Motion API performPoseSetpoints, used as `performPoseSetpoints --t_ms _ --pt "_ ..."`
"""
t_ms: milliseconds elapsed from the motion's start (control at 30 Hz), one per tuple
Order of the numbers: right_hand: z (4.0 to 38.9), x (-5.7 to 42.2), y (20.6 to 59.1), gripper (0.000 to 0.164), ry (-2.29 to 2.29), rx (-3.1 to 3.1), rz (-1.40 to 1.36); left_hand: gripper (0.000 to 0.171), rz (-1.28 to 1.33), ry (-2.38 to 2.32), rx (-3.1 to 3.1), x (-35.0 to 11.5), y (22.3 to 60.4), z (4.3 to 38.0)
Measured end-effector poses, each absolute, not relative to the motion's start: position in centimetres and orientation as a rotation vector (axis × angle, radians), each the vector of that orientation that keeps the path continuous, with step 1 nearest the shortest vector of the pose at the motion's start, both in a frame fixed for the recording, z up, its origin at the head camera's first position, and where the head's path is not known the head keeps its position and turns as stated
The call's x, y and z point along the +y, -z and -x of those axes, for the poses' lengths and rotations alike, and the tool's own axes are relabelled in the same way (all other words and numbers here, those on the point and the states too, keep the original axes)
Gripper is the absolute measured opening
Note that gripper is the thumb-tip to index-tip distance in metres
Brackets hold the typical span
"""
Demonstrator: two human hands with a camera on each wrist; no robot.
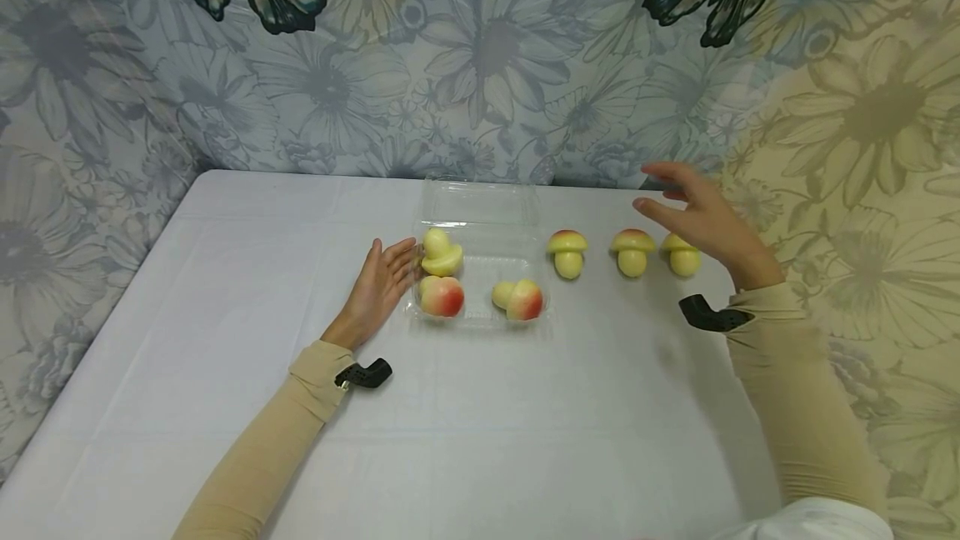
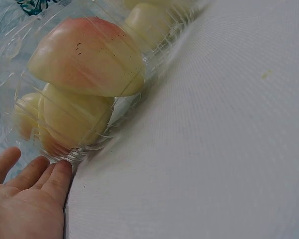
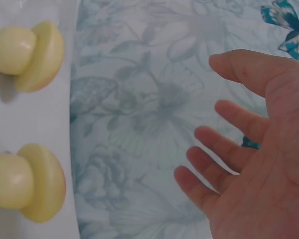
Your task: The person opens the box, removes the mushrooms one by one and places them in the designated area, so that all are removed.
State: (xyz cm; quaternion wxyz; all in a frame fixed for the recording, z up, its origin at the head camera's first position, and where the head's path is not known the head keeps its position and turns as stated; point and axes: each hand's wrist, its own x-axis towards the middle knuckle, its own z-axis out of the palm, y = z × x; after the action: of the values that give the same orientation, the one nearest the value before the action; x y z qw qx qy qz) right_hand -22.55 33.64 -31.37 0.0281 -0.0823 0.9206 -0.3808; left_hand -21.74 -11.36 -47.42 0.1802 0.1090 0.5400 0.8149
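Note:
A clear plastic clamshell box lies with its lid raised at the back. Three yellow mushroom-shaped pieces with reddish caps are inside: one back left, one front left and one front right. My left hand has its fingers extended at the box's left wall; the fingertips appear to touch it. To the right, three similar pieces stand in a row on the table: a near one, a middle one and a far one. Above the far one, my right hand hovers with fingers spread, holding nothing.
A white cloth covers the table. Behind it rises a wall covering with flowers and butterflies, close to the table's back edge. Black wrist-worn devices sit on both the left wrist and the right wrist.

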Motion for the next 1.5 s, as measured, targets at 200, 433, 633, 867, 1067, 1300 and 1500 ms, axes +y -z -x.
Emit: performPoseSetpoints --t_ms 200,433,633,867,1067,1300,1500 --pt "22.3 32.6 31.6 0.055 1.162 2.880 0.391 0.081 -0.298 -2.304 1.518 -11.4 47.3 21.7" --pt "22.0 31.3 31.4 0.052 1.147 2.829 0.460 0.081 -0.293 -2.300 1.519 -11.4 47.3 21.7" --pt "22.2 30.2 31.5 0.052 1.125 2.826 0.528 0.081 -0.290 -2.305 1.517 -11.4 47.4 21.7" --pt "22.4 29.2 31.6 0.051 1.105 2.829 0.590 0.081 -0.298 -2.303 1.523 -11.4 47.5 21.8" --pt "22.2 28.3 31.3 0.052 1.135 2.788 0.609 0.081 -0.306 -2.305 1.521 -11.3 47.5 21.8" --pt "22.3 27.6 31.3 0.051 1.158 2.748 0.656 0.081 -0.297 -2.310 1.515 -11.3 47.3 21.7" --pt "22.3 26.9 31.5 0.049 1.164 2.734 0.685 0.082 -0.300 -2.305 1.521 -11.3 47.3 21.7"
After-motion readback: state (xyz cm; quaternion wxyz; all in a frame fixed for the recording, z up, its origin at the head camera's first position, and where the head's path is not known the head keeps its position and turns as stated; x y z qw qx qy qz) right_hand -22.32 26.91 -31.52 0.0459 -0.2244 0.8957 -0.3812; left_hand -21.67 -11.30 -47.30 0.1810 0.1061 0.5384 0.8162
